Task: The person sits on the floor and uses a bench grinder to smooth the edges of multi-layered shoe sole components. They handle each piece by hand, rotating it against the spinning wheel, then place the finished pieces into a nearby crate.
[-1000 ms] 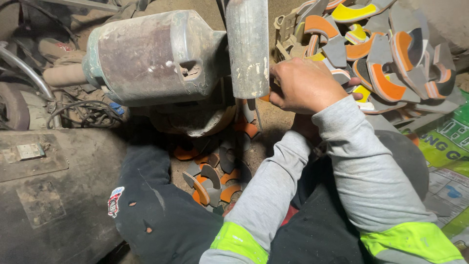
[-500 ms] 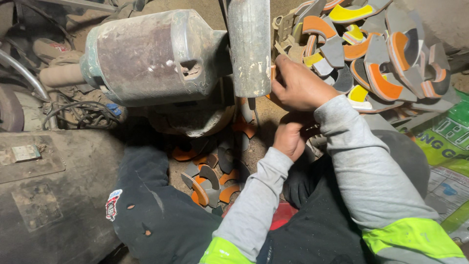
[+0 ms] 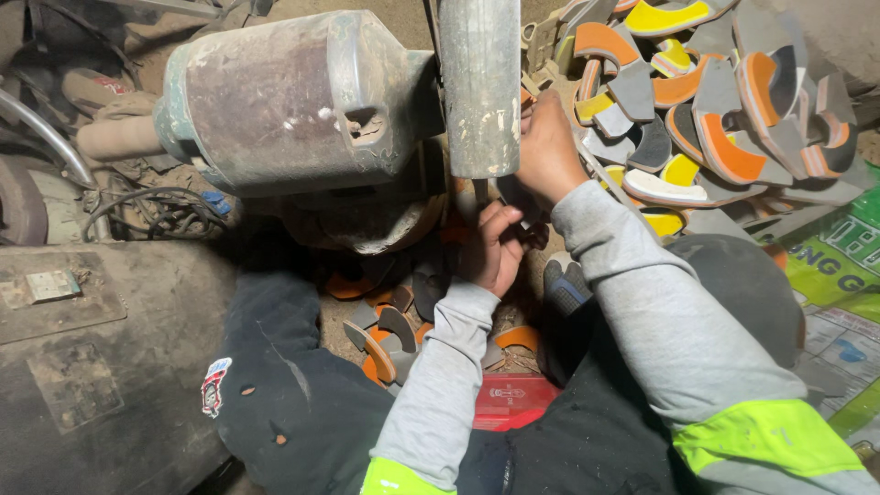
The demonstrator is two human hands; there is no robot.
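Two hands are working close under the machine in the middle of the frame. The right hand [image 3: 548,151] is reaching up beside the grey vertical wheel [image 3: 479,87], fingers curled together around something at the wheel's edge; what it is gripping is hidden behind the hand, so the piece itself cannot be made out. The left hand [image 3: 495,247] is sitting just below it, fingers folded in on a small dark sole piece [image 3: 530,234] at the centre of the frame, right under the wheel.

As for progress, judging from how things are lying: a big heap of orange, yellow and grey shoe-sole pieces [image 3: 715,119] is filling the upper right of the frame, and a smaller scatter of pieces [image 3: 385,330] is lying on the ground below the machine, centre-left. Which heap is finished and which is waiting cannot be told, but plenty of pieces are sitting on both sides, so the work looks well underway and far from over.

The rusty, dust-caked motor housing [image 3: 293,101] is dominating the upper left. The floor is bare dirt, cluttered and dim. A red flat box [image 3: 509,403] is resting between the person's knees, and a green printed sack [image 3: 839,266] is lying at the right edge.
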